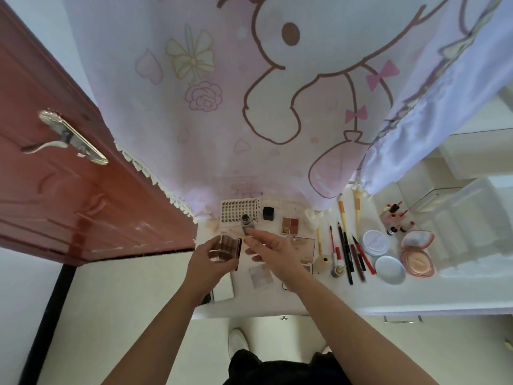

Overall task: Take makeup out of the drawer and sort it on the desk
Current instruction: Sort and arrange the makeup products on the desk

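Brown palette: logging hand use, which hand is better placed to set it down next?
Left, probably: the left hand grips the brown palette over the desk, while the right hand is busy pinching a small bottle.

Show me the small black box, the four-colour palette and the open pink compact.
small black box [268, 213], head view, on its top face.
four-colour palette [290, 225], head view, middle of the four pans.
open pink compact [418, 263], head view, on the powder pan.
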The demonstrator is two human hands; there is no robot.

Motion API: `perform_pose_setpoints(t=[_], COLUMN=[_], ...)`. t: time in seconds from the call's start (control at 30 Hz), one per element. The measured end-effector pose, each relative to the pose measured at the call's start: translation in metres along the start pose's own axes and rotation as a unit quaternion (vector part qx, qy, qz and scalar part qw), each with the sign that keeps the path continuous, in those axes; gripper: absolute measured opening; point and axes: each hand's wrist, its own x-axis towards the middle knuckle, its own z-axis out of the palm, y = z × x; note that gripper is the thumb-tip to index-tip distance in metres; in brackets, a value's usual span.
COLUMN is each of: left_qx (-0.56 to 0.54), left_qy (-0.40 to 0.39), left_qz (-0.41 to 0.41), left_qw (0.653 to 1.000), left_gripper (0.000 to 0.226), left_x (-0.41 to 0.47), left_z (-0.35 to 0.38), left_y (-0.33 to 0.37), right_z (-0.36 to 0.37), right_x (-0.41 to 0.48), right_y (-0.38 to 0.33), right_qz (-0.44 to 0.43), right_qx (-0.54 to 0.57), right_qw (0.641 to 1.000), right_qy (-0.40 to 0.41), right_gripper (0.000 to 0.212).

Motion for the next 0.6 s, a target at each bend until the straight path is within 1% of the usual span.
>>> perform_pose_setpoints(t=[0.03, 0.17, 0.27, 0.37, 0.47, 0.6], left_qx=[-0.001, -0.009, -0.023, -0.02, -0.002, 0.04], left_qy=[-0.004, -0.013, -0.023, -0.046, -0.057, -0.05], left_qz=[0.004, 0.022, 0.028, 0.055, 0.08, 0.111], left_qw=[1.0, 1.0, 0.999, 0.997, 0.995, 0.992], left_gripper=[0.064, 0.059, 0.064, 0.066, 0.066, 0.071], left_x=[-0.002, -0.01, -0.013, -0.012, -0.008, 0.001], left_z=[0.001, 0.005, 0.009, 0.017, 0.025, 0.028], left_y=[0.0, 0.001, 0.003, 0.006, 0.013, 0.019], right_z=[0.0, -0.002, -0.008, -0.014, -0.022, -0.028], right_x=[-0.002, -0.009, -0.018, -0.029, -0.038, -0.045], right_y=[-0.004, -0.012, -0.015, -0.016, -0.019, -0.022], right_qz=[-0.011, -0.046, -0.051, -0.048, -0.037, -0.019], right_qx=[-0.013, -0.06, -0.059, -0.044, -0.03, -0.016], right_qw=[1.0, 0.997, 0.997, 0.997, 0.999, 1.0], right_qy=[-0.006, -0.017, -0.027, -0.037, -0.02, 0.014], right_gripper=[0.033, 0.026, 0.025, 0.025, 0.024, 0.02])
